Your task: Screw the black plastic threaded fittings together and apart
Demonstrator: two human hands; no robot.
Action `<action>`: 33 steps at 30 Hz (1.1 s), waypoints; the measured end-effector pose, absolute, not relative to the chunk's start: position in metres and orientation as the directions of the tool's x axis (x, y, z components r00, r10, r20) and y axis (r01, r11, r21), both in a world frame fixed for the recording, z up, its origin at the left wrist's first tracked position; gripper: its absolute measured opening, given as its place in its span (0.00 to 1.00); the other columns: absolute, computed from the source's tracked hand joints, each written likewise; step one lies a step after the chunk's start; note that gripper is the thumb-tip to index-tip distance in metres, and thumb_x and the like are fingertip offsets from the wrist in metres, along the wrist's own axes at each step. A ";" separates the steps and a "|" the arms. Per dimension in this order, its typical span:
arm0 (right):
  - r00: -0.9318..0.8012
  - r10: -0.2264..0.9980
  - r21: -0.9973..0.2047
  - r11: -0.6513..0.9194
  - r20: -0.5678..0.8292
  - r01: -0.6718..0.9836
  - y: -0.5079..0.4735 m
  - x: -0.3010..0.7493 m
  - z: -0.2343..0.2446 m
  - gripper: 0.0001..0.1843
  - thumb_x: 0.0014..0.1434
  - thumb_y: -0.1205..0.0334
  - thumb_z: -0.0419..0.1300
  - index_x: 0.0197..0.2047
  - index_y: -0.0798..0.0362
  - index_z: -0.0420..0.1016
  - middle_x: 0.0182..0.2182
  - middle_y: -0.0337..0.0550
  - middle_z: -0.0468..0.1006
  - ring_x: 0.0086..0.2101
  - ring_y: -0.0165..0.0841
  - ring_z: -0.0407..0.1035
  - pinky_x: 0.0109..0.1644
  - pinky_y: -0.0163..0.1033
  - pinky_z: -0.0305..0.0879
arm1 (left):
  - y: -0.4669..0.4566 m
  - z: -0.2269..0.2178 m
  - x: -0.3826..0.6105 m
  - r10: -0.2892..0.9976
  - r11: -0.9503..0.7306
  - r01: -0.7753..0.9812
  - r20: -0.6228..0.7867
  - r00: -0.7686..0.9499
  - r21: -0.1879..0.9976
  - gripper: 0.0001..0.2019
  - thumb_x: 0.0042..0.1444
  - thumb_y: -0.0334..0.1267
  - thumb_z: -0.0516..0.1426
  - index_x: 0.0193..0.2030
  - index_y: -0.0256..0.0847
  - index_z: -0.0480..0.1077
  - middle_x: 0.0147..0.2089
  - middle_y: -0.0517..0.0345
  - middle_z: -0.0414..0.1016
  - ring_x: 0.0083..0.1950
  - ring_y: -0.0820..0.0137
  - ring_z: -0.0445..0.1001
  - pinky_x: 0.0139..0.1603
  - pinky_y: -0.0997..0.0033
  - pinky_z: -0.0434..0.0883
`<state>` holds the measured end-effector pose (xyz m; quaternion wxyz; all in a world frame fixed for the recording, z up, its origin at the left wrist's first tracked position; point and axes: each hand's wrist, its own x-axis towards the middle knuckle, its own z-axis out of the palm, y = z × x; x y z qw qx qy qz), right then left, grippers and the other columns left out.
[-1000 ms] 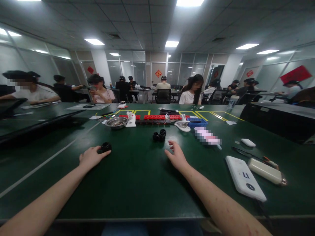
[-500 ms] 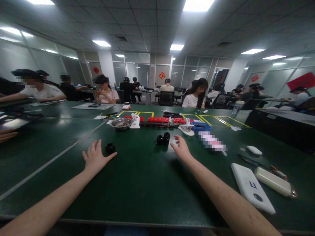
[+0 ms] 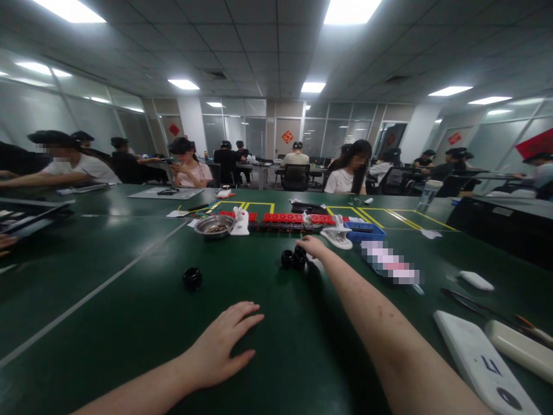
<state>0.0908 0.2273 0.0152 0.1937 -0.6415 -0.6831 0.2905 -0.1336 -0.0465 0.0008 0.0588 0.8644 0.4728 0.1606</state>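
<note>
My left hand lies flat on the green table, fingers stretched out and holding nothing. A single black round piece stands apart, ahead and to the left of it. My right arm reaches forward, and my right hand is at a small cluster of black round pieces, touching or just above their far right side. Its fingers are foreshortened and I cannot make out their grip.
Behind the cluster stand a metal bowl, a row of red blocks, white holders and a blue tray. A white flat device and a cream case lie at the right. People sit at tables beyond.
My left hand has left the single black piece and drawn back toward me and to the right. My right hand has moved forward to the black cluster.
</note>
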 end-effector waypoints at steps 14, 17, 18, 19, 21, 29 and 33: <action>-0.081 0.972 -0.612 -0.072 -0.219 0.788 0.230 0.135 0.018 0.13 0.54 0.56 0.56 0.35 0.59 0.70 0.24 0.42 0.71 0.20 0.29 0.68 0.24 0.36 0.68 | -0.037 -0.014 -0.159 0.692 -0.304 0.941 0.713 0.111 0.149 0.31 0.52 0.41 0.51 0.61 0.49 0.42 0.60 0.52 0.50 0.60 0.55 0.52 0.61 0.46 0.44; -0.054 0.979 -0.615 -0.082 -0.198 0.784 0.214 0.159 0.017 0.13 0.52 0.56 0.56 0.35 0.58 0.71 0.22 0.43 0.71 0.17 0.31 0.66 0.21 0.39 0.67 | -0.031 -0.008 -0.180 0.638 -0.041 0.958 0.745 -0.194 0.284 0.36 0.51 0.47 0.50 0.62 0.40 0.36 0.63 0.47 0.43 0.62 0.54 0.45 0.62 0.48 0.42; -0.048 0.981 -0.620 -0.079 -0.186 0.780 0.207 0.165 0.016 0.14 0.52 0.56 0.56 0.36 0.58 0.71 0.22 0.44 0.71 0.16 0.30 0.66 0.20 0.39 0.66 | -0.029 -0.007 -0.189 0.641 0.048 0.941 0.712 -0.287 0.336 0.38 0.50 0.50 0.50 0.62 0.37 0.34 0.63 0.45 0.41 0.63 0.53 0.44 0.61 0.50 0.43; -0.046 0.984 -0.626 -0.074 -0.174 0.777 0.201 0.170 0.015 0.14 0.51 0.56 0.56 0.36 0.58 0.71 0.23 0.44 0.71 0.15 0.30 0.65 0.20 0.39 0.66 | -0.026 -0.007 -0.198 0.649 0.130 0.919 0.669 -0.363 0.372 0.41 0.49 0.52 0.50 0.62 0.34 0.34 0.63 0.43 0.41 0.63 0.53 0.43 0.61 0.50 0.45; -0.046 0.988 -0.634 -0.058 -0.146 0.771 0.188 0.176 0.012 0.14 0.50 0.56 0.57 0.36 0.57 0.72 0.23 0.45 0.71 0.15 0.29 0.64 0.19 0.38 0.65 | -0.020 -0.008 -0.216 0.682 0.277 0.882 0.568 -0.459 0.380 0.46 0.45 0.55 0.52 0.62 0.32 0.34 0.64 0.40 0.39 0.63 0.51 0.41 0.60 0.48 0.44; -0.080 0.996 -0.635 0.094 0.050 0.767 0.149 0.182 -0.002 0.13 0.51 0.55 0.55 0.35 0.54 0.73 0.30 0.45 0.75 0.29 0.35 0.70 0.33 0.36 0.66 | 0.001 -0.009 -0.248 0.837 0.371 0.829 0.236 -0.494 0.418 0.57 0.39 0.60 0.54 0.61 0.29 0.21 0.52 0.40 0.66 0.56 0.46 0.59 0.57 0.41 0.39; -0.068 0.986 -0.615 0.147 0.150 0.774 0.136 0.183 -0.009 0.14 0.52 0.54 0.52 0.36 0.51 0.73 0.35 0.43 0.75 0.38 0.38 0.68 0.43 0.38 0.62 | 0.009 -0.008 -0.252 0.836 0.378 0.824 0.228 -0.500 0.423 0.52 0.43 0.57 0.53 0.62 0.30 0.24 0.48 0.45 0.70 0.52 0.49 0.64 0.57 0.47 0.47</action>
